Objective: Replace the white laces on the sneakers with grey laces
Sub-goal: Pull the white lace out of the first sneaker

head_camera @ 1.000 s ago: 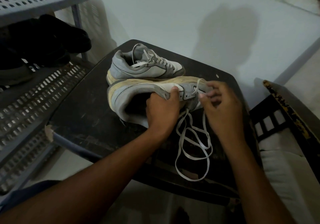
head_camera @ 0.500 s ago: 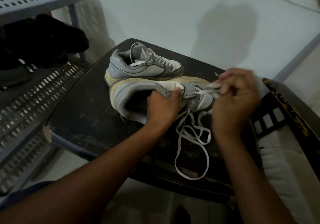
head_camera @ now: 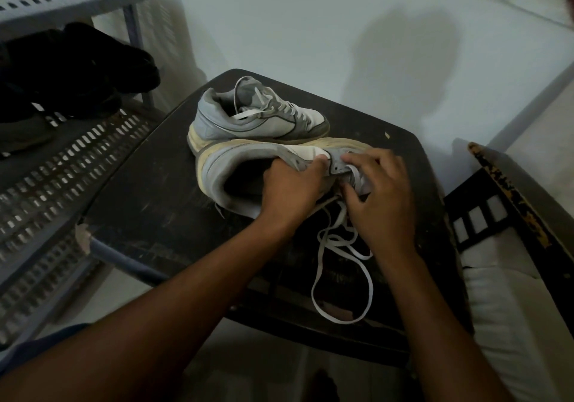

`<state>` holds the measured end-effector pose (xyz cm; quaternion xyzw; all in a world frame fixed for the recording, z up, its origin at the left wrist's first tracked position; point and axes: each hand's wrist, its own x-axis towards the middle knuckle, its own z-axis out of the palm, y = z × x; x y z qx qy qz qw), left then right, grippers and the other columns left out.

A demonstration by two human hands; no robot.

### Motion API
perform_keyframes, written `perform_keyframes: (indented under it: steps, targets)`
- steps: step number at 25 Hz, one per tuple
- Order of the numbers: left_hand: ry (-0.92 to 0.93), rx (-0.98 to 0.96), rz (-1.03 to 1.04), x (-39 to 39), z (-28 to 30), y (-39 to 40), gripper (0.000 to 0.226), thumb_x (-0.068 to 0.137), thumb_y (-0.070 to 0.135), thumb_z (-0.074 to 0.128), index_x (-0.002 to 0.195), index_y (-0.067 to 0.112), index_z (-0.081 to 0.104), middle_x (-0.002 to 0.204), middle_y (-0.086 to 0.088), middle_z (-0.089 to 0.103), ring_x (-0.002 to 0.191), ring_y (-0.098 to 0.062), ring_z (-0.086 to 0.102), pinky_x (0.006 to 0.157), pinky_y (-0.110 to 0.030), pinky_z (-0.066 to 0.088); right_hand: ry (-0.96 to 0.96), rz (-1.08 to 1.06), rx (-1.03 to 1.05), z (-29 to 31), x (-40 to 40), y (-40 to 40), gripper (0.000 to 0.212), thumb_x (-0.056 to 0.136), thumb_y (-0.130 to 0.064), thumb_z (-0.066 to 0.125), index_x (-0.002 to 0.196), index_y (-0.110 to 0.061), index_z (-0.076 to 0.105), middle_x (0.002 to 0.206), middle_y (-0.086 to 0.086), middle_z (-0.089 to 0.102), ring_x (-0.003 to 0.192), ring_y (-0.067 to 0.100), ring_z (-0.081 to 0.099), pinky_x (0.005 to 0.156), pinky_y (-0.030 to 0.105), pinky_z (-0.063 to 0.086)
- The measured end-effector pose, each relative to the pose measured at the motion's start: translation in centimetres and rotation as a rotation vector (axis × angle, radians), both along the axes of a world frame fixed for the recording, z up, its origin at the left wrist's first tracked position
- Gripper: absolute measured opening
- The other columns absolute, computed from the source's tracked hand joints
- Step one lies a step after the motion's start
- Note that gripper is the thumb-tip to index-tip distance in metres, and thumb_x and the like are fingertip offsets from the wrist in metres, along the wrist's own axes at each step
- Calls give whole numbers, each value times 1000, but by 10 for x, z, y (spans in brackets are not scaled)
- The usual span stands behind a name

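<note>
Sneakers, 2 of them, sit on a dark table (head_camera: pixel 149 215) at the centre of the frame. The near sneaker (head_camera: pixel 248 168) lies on its side, opening toward the lower left; the far sneaker (head_camera: pixel 257 119) stands upright just behind it, touching it. The left hand (head_camera: pixel 292 184) grips the near sneaker's collar, thumb on its side. The right hand (head_camera: pixel 382 203) rests over the eyelet area, fingers bent onto the white lace (head_camera: pixel 338 277), which trails in loops toward the table's lower edge. A grey perforated rack (head_camera: pixel 62 159) fills the left.

right hand (head_camera: pixel 380 203) back down on near sneaker's (head_camera: pixel 248 165) eyelets, lace pull ended
</note>
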<state>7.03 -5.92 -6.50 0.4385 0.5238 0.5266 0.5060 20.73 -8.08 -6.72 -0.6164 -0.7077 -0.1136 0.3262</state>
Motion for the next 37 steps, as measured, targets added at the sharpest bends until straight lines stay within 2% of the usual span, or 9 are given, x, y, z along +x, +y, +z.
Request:
perform_keyframes:
  steps: [4,7,16,21,24,26,30,33,37]
  targets:
    - [-38,-15,-119,-5,5,5,33,73,42,64,100,23,71,103,6,74,99,-12,68,95,-40,54,-28,33,159,-10,4,14,25,84,-12,65,108,-14,69,108,2,66,103,18,55,88,29,47]
    - [-36,-9,-143,-7,5,8,23,75,40,62,94,29,68,106,6,72,102,-14,67,97,-41,52,-44,45,207,-15,4,18,22,84,-13,66,105,-12,69,105,4,67,101,20,57,88,25,44]
    - [12,-9,-181,-8,-1,15,52,71,45,58,115,19,69,111,3,72,106,-17,66,98,-44,51,138,119,32,10,7,20,10,78,-7,73,86,-13,71,90,-2,67,85,8,61,78,19,50]
    - [14,10,-178,-7,-5,13,29,89,29,62,114,17,69,112,1,71,107,-17,64,100,-43,50,127,100,10,20,3,11,4,89,-14,64,87,-14,67,88,-4,67,81,9,62,72,28,52]
    - [-12,15,-122,-6,-5,12,23,91,25,62,113,19,68,115,1,70,111,-17,63,102,-43,48,481,66,223,37,-4,2,12,96,-25,55,96,-15,62,87,-2,71,80,9,69,68,29,55]
    - [-37,13,-97,-6,-3,12,13,91,24,63,103,24,68,112,2,70,110,-17,63,102,-42,48,533,18,252,43,1,-4,8,95,-22,55,99,-15,60,92,0,70,86,12,69,72,30,56]
    - [-92,30,-108,-5,-1,12,3,86,28,64,86,32,64,108,4,71,107,-17,65,100,-43,50,192,-427,-297,26,25,-17,33,83,-17,71,114,-22,60,118,5,57,111,25,56,85,34,50]
    - [-128,37,-89,-4,-3,14,13,77,35,61,89,31,66,109,3,72,106,-17,66,99,-44,51,444,-280,-509,21,17,-18,6,91,-26,62,90,-22,67,78,-2,67,64,9,61,57,21,42]
    - [-166,70,-62,-1,-6,12,4,82,29,62,83,30,66,106,2,72,104,-16,67,99,-44,51,688,-108,-816,1,-5,-14,35,97,-28,52,67,-14,62,56,0,60,41,11,43,42,22,34]
